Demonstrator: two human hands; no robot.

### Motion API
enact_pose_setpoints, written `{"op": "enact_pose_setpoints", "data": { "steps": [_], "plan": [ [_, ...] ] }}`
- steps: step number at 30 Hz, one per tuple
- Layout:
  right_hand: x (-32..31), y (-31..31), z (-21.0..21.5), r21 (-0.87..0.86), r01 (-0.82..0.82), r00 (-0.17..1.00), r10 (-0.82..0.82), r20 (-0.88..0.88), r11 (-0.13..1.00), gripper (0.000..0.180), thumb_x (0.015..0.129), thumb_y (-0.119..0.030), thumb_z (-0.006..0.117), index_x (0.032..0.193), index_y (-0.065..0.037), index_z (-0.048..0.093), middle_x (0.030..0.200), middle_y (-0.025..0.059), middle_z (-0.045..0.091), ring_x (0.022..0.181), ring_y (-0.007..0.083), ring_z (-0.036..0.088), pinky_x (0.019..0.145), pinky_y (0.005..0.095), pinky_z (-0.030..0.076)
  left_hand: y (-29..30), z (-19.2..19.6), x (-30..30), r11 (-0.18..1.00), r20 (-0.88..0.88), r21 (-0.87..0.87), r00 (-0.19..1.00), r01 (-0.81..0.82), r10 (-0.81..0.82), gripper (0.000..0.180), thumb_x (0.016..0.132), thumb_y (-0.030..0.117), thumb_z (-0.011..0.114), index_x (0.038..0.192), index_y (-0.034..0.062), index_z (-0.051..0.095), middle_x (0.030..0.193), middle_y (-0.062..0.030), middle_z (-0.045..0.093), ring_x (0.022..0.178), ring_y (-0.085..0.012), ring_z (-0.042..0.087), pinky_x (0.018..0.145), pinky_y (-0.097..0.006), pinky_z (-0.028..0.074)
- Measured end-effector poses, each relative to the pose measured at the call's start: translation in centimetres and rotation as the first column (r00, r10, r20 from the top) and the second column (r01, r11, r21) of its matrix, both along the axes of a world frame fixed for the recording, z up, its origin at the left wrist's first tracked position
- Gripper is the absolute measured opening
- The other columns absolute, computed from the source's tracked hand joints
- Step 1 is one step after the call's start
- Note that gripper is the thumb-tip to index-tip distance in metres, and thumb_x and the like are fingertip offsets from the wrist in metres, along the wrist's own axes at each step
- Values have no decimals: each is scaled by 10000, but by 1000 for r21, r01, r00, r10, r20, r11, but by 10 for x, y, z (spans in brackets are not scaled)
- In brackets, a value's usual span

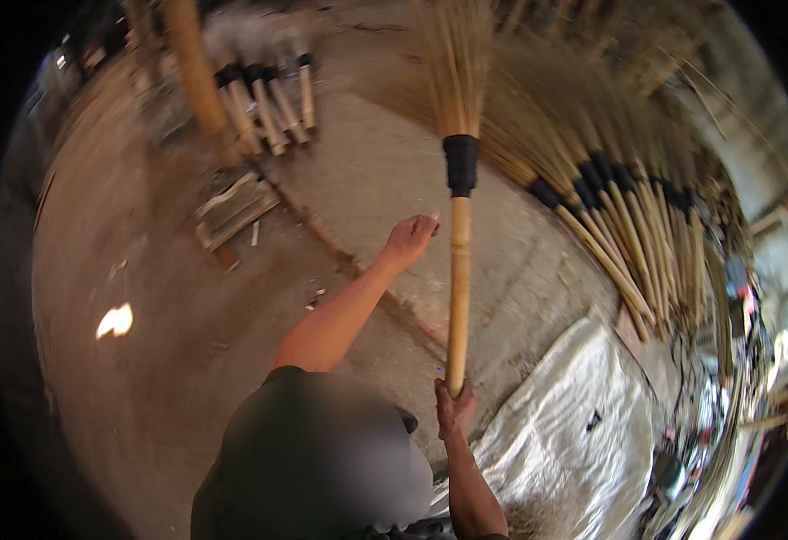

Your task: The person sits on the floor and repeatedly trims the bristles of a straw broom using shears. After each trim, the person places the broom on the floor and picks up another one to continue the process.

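Note:
A broom stands almost upright before me, bristles away from me. Its handle is pale bamboo, with a black binding below the tan bristles. My right hand is wrapped round the lower end of the handle. My left hand is stretched out just left of the handle, below the black binding, with a small gap between. Its fingers are curled together; whether anything small is in them is hidden.
Several similar brooms lie fanned on the concrete at right. More black-bound bamboo handles lie at far left beside a wooden post. A white sheet covers floor at lower right. A wooden block lies left of a raised edge.

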State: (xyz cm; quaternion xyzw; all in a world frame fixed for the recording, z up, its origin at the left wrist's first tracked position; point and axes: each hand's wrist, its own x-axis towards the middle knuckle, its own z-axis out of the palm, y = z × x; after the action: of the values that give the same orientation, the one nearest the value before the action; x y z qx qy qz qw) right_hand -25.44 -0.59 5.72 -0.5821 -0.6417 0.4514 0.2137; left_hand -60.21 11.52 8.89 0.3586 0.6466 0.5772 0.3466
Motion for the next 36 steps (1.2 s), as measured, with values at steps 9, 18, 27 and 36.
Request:
{"op": "enact_pose_setpoints", "data": {
  "steps": [9,18,27,36],
  "plan": [
    [-130,102,4,-8,-264,963,264,59,964,392,861,-296,785,967,53,640,828,225,678,746,325,665,722,417,517,-29,-121,-45,836,-842,-112,498,-537,207,408,998,248,566,1340,26,557,1417,-134,532,1468,-327,374,1264,-564,154],
    [-353,183,-8,98,-472,856,482,-186,876,333,915,-281,740,911,32,625,716,87,622,615,123,581,559,326,471,-29,-117,-50,844,-752,-77,587,-531,301,522,812,117,707,1315,80,575,1399,-66,533,1488,-283,353,1257,-595,134],
    [-640,234,31,446,-529,723,659,-209,722,669,930,-331,704,1469,5,494,1418,252,577,1325,397,552,1096,460,439,-30,-102,-53,838,-702,-103,636,-536,321,461,774,47,685,1228,52,606,1412,-75,535,1474,-305,380,1237,-614,185],
    [-407,261,-4,263,-486,790,547,-275,834,454,1003,-190,639,1419,-23,569,1344,189,656,1248,296,637,1015,394,510,-26,-116,-50,827,-718,-48,595,-560,360,376,815,77,622,1190,63,600,1395,-95,564,1464,-322,401,1220,-628,192]
  ]
}}
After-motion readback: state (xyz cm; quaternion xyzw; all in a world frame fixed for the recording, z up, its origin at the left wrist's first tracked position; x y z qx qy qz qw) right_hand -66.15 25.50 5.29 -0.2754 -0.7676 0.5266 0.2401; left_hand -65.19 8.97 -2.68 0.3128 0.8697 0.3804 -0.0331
